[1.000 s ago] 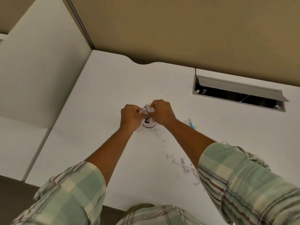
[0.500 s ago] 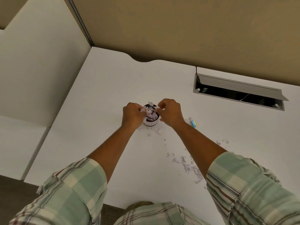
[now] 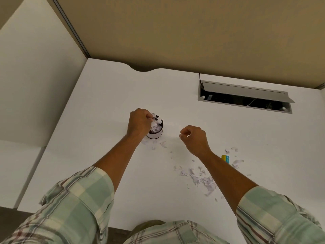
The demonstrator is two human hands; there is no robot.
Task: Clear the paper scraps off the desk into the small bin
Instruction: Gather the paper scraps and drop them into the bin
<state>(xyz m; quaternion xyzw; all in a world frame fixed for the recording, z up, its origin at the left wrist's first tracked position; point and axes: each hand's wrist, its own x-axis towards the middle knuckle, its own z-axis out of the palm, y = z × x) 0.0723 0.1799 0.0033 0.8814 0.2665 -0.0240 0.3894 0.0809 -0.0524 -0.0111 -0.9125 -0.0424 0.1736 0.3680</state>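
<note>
A small round bin point(image 3: 155, 133), white with a dark rim, stands mid-desk, heaped with white paper scraps. My left hand point(image 3: 139, 123) is over its left rim, fingers curled on scraps at the top of the heap. To the right of the bin my right hand point(image 3: 194, 138) hovers above the desk, fingers loosely curled and nothing visible in them. A pile of paper scraps point(image 3: 202, 178) lies near my right forearm. A few scraps point(image 3: 161, 143) lie just in front of the bin, and others point(image 3: 233, 155) sit further right.
The white desk point(image 3: 105, 120) ends at a tan partition behind. An open cable hatch point(image 3: 246, 99) is sunk in at the back right. A small yellow and blue eraser-like item point(image 3: 225, 158) lies by my right forearm. A lower white surface lies to the left.
My right hand has left the bin and moved right and nearer to me. My left hand stays at the bin's rim. A few scraps now lie in front of the bin.
</note>
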